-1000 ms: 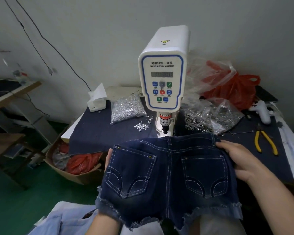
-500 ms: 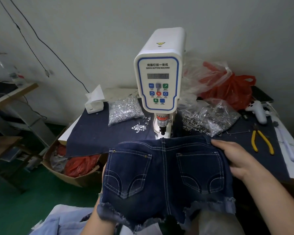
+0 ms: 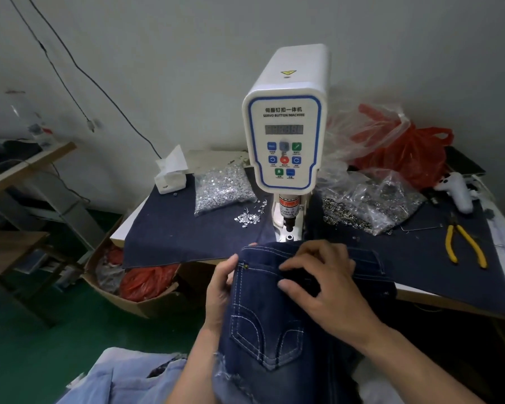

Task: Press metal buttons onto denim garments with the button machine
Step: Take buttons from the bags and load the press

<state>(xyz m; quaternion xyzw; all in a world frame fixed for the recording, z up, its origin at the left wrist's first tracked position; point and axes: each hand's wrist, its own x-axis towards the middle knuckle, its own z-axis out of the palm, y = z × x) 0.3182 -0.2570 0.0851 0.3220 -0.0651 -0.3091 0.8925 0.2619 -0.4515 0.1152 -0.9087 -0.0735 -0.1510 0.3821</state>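
Observation:
Dark denim shorts [image 3: 263,322] with white stitching hang folded off the table's front edge, back pocket facing me. My left hand [image 3: 222,290] grips the left edge at the waistband, thumb next to a small rivet. My right hand [image 3: 324,284] lies on the waistband, fingers curled and pinching the fabric. The white servo button machine [image 3: 285,141] stands right behind, its press head [image 3: 288,225] just above the waistband. A bag of silver button parts [image 3: 223,188] sits left of the machine, with loose pieces [image 3: 250,215] beside it. A bag of darker metal parts [image 3: 368,205] lies on the right.
Yellow-handled pliers [image 3: 464,246] and a white tool [image 3: 458,191] lie at the table's right. Red plastic bags [image 3: 405,153] sit behind. A tissue box [image 3: 171,176] is at back left. A cardboard box [image 3: 134,284] stands on the green floor. Light blue denim [image 3: 134,377] lies in my lap.
The shorts, spread wide before, are now folded and bunched narrower. My right hand moved left from the right waist edge onto the middle of the waistband; my left hand came up onto the left edge.

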